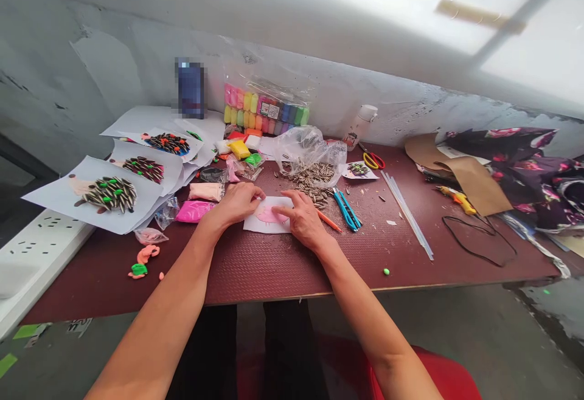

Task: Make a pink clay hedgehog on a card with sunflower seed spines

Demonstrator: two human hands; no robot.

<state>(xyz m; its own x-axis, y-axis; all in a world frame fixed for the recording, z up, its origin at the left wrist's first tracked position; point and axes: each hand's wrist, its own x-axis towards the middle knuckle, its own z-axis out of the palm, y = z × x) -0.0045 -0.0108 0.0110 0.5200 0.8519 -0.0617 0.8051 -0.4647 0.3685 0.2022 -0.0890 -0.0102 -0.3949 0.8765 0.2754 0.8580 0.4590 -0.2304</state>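
Observation:
A small white paper card [260, 227] lies on the tabletop near its front edge, with a flat pink clay shape [269, 214] on it. My left hand [238, 202] is curled at the card's upper left corner, fingertips together on the paper. Over the card's right side is my right hand [305, 216], its fingers spread; the index finger touches the pink clay and another fingertip reaches the top edge. Just behind the card lies a heap of striped sunflower seeds [314, 175], partly in a clear plastic bag [305, 144]. An orange pen [329, 222] and a teal utility knife [347, 208] lie right of my right hand.
Seed-covered hedgehog pictures [109, 193] are stacked at left, near a white power strip [31, 254]. Clay packets [194, 210] lie beside my left hand. Farther right are scissors [374, 160], glue sticks [408, 214] and a glue gun [458, 200] with its cord. A bottle [360, 126] stands behind.

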